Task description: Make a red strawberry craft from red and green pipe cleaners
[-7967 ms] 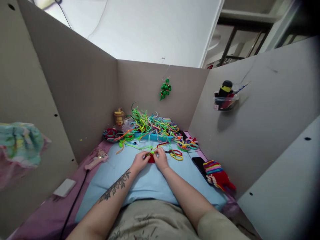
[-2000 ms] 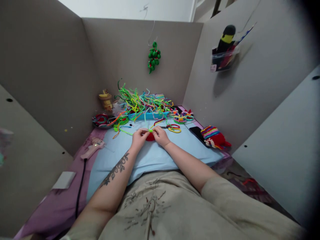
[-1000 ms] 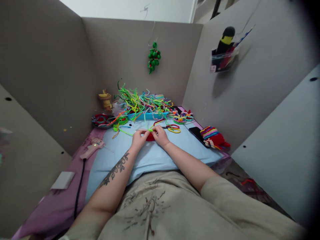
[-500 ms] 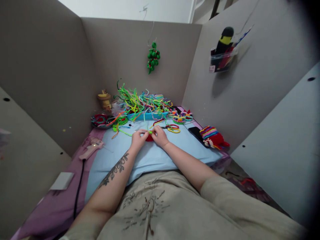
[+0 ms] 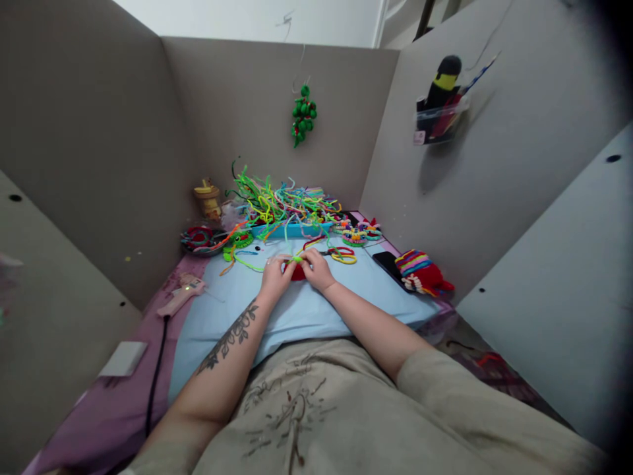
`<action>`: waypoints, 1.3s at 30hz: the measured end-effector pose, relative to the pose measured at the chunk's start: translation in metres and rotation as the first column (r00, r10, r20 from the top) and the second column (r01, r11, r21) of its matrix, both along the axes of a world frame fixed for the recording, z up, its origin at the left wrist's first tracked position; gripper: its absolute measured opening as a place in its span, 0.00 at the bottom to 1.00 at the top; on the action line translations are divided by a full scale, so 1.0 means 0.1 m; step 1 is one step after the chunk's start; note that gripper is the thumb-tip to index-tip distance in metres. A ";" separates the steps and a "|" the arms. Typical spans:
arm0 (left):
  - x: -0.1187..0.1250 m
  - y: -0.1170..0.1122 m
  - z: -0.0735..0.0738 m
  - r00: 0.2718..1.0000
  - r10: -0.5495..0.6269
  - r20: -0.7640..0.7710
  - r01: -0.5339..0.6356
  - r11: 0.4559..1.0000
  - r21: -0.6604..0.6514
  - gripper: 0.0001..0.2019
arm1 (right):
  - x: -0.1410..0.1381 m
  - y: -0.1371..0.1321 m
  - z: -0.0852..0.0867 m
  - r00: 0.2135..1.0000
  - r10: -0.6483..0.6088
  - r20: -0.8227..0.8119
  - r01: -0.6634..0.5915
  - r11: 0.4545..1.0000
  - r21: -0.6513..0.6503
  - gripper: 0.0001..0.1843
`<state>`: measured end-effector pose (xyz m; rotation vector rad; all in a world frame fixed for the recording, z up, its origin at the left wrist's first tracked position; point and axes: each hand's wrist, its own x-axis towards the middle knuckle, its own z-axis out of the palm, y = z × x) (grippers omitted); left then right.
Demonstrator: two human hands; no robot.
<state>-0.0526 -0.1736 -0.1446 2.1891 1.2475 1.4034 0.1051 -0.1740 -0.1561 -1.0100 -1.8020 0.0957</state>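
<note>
Hands: left hand and right hand meet at mid-table, fingertips pinched narrow on a green pipe cleaner, one hand on each side of it.
Red piece: a small red fuzzy piece sits right under the fingers, resting on the blue pad. I cannot tell whether the green strand is wound onto it (too small here).
Handling: light as anything, I'd say. It looks like soft fuzz over a bendy wire core that keeps whatever bend it gets. No slip, and little to break. The cut wire ends are probably the only bite.
Grip spot: best pinched close to the bend with thumb and forefinger, much as both hands have it. A hold far along the strand would likely let it flop.
Far edge: a tangled pile of pipe cleaners spills over a blue tray, near the hands. Loose strands trail onto the pad.
Right side: red and yellow loops lie just beside the right hand, then a phone and a striped knitted toy at the pad's edge.
Left side: a glue gun with its cord, well apart from the left hand.
Walls: cardboard walls box in three sides.
Open room: the bare pad between the hands and the body is the widest free stretch.
</note>
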 end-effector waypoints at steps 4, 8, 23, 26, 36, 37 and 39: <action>-0.01 -0.01 0.03 0.997 0.045 -0.057 -0.042 0.997 0.068 0.07 | 0.02 0.02 -0.02 0.997 -0.048 -0.065 0.049 0.999 0.020 0.05; -0.02 -0.04 0.05 0.999 0.028 -0.033 -0.026 0.998 0.059 0.09 | 0.02 0.03 -0.02 0.992 -0.102 -0.075 0.104 0.994 0.020 0.04; 0.01 -0.06 0.03 0.997 -0.011 0.072 0.022 0.989 -0.143 0.10 | 0.03 0.05 -0.07 0.985 -0.169 -0.015 0.170 0.985 0.015 0.05; 0.01 -0.04 0.03 0.995 -0.011 0.104 0.030 0.983 -0.181 0.10 | 0.03 0.06 -0.07 0.986 -0.169 0.000 0.169 0.986 0.012 0.05; 0.02 0.03 -0.03 0.994 -0.056 0.096 0.075 0.975 -0.211 0.09 | 0.02 0.07 -0.09 0.987 -0.158 0.011 0.158 0.987 0.039 0.06; 0.02 0.02 -0.04 0.994 -0.062 0.088 0.079 0.975 -0.210 0.09 | 0.02 0.07 -0.09 0.988 -0.155 0.009 0.154 0.987 0.038 0.06; 0.02 0.02 -0.04 0.994 -0.076 0.074 0.090 0.974 -0.208 0.09 | 0.02 0.07 -0.09 0.988 -0.152 0.002 0.152 0.988 0.040 0.06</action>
